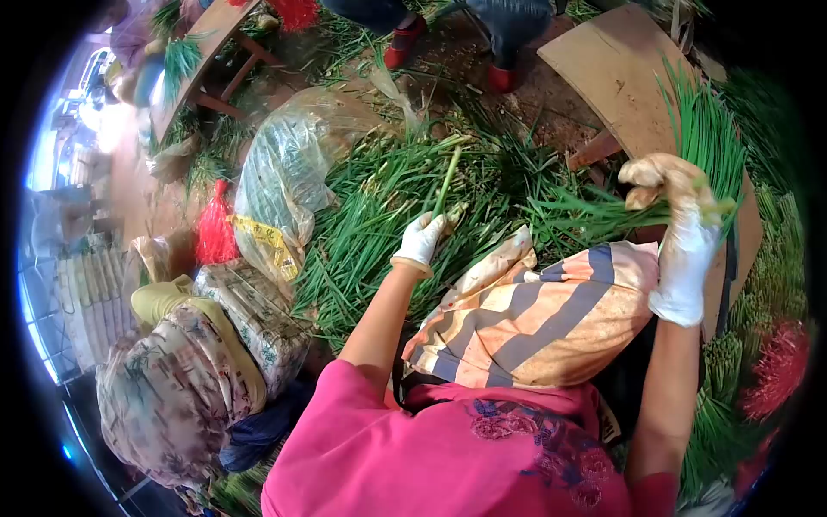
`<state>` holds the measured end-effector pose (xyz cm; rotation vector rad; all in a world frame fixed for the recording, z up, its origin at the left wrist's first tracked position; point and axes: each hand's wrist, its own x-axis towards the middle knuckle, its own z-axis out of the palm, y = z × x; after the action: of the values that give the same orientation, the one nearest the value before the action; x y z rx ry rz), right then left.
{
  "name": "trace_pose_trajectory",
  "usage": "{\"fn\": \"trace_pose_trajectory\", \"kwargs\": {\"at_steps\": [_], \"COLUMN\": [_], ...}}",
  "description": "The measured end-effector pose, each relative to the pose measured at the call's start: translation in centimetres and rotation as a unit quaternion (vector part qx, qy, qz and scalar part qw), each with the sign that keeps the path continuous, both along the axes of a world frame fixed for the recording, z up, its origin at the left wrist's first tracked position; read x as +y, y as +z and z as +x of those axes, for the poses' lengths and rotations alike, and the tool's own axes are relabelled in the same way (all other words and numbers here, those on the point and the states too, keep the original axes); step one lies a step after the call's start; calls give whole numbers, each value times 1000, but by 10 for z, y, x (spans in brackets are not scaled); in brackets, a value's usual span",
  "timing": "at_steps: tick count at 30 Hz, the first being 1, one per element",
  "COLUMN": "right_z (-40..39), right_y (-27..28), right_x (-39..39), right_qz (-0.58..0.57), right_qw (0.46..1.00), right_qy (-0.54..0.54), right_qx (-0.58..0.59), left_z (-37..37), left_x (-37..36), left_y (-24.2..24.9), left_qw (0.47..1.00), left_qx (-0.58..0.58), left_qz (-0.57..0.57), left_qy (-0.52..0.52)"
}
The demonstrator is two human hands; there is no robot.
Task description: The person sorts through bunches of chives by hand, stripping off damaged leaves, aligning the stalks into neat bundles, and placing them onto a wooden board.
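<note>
Green stalks carpet the dirt floor [551, 103] of what looks like an open sorting area, and the work centres on a loose pile of chives [379, 215] heaped in front of the person.

From that pile the left hand [422, 239], in a white glove, lifts a single chive stalk [446, 181]; its fingers are closed narrowly around the stalk's lower end, and the stalk stands nearly upright above the pile. To the right of the pile, the right hand [680, 250], also gloved, is closed around a gathered bunch of chives [698, 146], whose tips fan up and out over a wooden board [612, 69].

To do this step well, I judge that the stalk should be pinched low and drawn straight out so it does not snap or drag neighbours along, then laid into the bunch with root ends level. The right grip should stay firm but not crushing, since the leaves bruise easily.

Just this side of the pile, a striped cloth [534, 319] covers the lap. Left of the pile lies a clear plastic bag [293, 164] and a red tassel of ties [215, 233]. Nearer, left of the cloth, another person in a patterned headscarf [164, 396] bends down. Beyond the pile, someone's red shoes [405, 43] stand on the floor.
</note>
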<state>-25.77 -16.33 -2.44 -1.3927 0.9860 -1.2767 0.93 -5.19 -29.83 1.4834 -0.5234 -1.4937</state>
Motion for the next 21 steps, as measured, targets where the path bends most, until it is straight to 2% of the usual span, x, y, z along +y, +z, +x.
{"fn": "trace_pose_trajectory", "kwargs": {"at_steps": [1, 2, 3, 5, 7, 9, 10, 11, 12, 13, 14, 15, 17, 19, 20, 21], "right_z": [8, 12, 17, 35, 56, 62, 58, 50, 35, 16, -5, -28, -61, -64, -60, -49], "right_y": [0, -9, -22, -42, -41, -31, -14, 7, 25, 42, 58, 73, 96, 106, 108, 96], "right_x": [3, 1, -2, -2, 7, 9, 6, 8, 5, 0, -8, -19, -29, -26, -24, -15], "right_qz": [80, 118, 155, 265, 285, 183, 128, 39, -25, -76, -114, -139, -174, -208, -229, -305], "right_qw": [997, 993, 987, 956, 938, 962, 974, 992, 997, 995, 991, 986, 981, 977, 973, 945], "right_qy": [-20, 6, 31, 126, 194, 203, 189, 115, 67, 24, -14, -38, -39, -15, -2, -98], "right_qx": [-9, 7, 25, -16, -16, 16, 3, 19, 39, 56, 72, 79, 72, 44, 28, 71], "left_z": [5, -8, -13, -22, -41, -37, -32, -21, -4, 23, 36, 47, 53, 45, 33, 18], "left_x": [-1, -5, -7, -9, -7, -7, -4, -4, 1, 13, 22, 28, 32, 23, 16, 9], "left_y": [14, 64, 89, 115, 134, 120, 106, 73, 39, -16, -25, -27, -61, -82, -80, -73], "left_qw": [997, 995, 994, 989, 981, 963, 977, 991, 995, 995, 983, 932, 919, 928, 916, 904], "left_qx": [51, 72, 62, 26, 47, 7, 31, 18, -40, -50, -102, -291, -362, -351, -378, -404], "left_qz": [-48, -64, -88, -107, -127, -123, -121, -53, -3, 50, 140, 186, 149, 79, 71, 64], "left_qy": [-16, 5, -26, -99, -138, -238, -175, -123, -97, -72, -53, -109, -58, -96, -110, -126]}}
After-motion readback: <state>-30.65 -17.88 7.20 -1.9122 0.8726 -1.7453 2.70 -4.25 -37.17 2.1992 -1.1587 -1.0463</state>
